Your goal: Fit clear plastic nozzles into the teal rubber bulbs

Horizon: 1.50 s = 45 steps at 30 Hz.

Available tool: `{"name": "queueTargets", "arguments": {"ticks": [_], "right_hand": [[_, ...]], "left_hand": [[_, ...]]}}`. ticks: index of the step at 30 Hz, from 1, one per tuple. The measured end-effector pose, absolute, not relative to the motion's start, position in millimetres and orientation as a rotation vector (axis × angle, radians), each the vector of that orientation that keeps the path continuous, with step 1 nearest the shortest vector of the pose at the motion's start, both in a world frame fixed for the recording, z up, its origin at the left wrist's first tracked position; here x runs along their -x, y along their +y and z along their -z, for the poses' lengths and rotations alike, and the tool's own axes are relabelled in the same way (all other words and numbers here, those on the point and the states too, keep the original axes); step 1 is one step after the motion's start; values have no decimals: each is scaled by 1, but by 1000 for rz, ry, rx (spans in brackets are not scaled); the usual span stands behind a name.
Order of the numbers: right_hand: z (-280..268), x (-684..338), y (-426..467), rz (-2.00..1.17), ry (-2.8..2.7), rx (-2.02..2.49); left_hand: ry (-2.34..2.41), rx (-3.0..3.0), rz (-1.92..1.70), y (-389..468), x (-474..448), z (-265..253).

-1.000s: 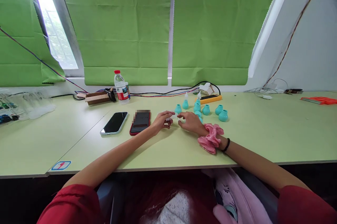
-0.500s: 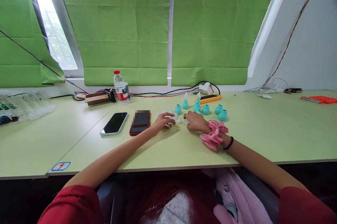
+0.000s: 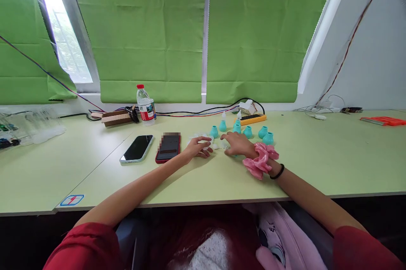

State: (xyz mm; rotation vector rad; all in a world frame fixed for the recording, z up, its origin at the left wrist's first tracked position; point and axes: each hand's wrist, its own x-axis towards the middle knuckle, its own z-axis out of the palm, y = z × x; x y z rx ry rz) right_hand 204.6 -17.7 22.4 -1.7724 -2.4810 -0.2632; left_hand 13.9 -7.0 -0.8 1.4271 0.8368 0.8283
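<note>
With our left hand [image 3: 197, 149] and right hand [image 3: 238, 144], we are flanking small white pieces [image 3: 216, 146] between our fingertips. Turquoise pots [image 3: 248, 132] are standing beyond our right fingers; phones [image 3: 137, 150] are lying left of our left ones.

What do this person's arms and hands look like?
The left hand and the right hand wear no gloves. The red sleeves are short. A shiny, ruffled pink scrunchie circles the right wrist, with a narrow black band farther up that arm. The left wrist shows no band.

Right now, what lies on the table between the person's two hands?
In the head view, small whitish, translucent pieces lie between the left hand and the right hand.
</note>
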Motion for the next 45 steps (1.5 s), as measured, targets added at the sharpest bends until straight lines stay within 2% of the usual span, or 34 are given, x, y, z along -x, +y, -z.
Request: {"name": "queueTargets", "arguments": {"ticks": [7, 15, 20, 28, 36, 40, 45], "right_hand": [[-28, -221, -19, 3, -2686, 1667], [-30, -211, -18, 141, -2481, 1714], [-24, -199, -18, 65, -2279, 1441], [-16, -198, -14, -132, -2285, 1137], [-19, -192, -20, 116, -2221, 1026], [-15, -189, -20, 240, -2214, 985], [-11, -188, -20, 380, -2220, 1102]], "left_hand": [[826, -1503, -812, -6, -12, 2], [802, -1504, -772, -5, -13, 3], [783, -1501, -789, -4, -14, 4], [780, -1565, -962, -5, -14, 2], [789, -1396, -1024, -5, -16, 3], [803, -1605, -921, -3, -17, 7], [1010, -2011, -996, 2, -15, 12]]}}
